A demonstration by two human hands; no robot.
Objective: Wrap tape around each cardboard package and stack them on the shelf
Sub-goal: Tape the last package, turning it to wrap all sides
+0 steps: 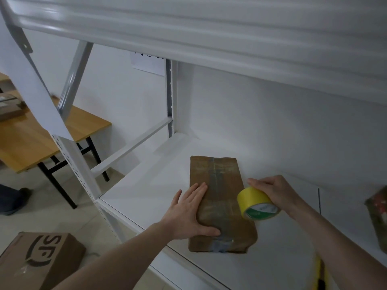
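Package [219, 204] lies flat on shelf [146, 191], long axis running front-to-back.

My right edge cuts off a second package [377, 218]; the bottom-left box [35, 260] runs out of frame; the wall note's [149, 63] writing is half hidden.

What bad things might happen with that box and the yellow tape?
The cardboard package lies near the shelf's front edge, so a push from the left hand might slide it off. The right hand holds the yellow tape roll right over the package; if it slips, it may roll off the shelf.
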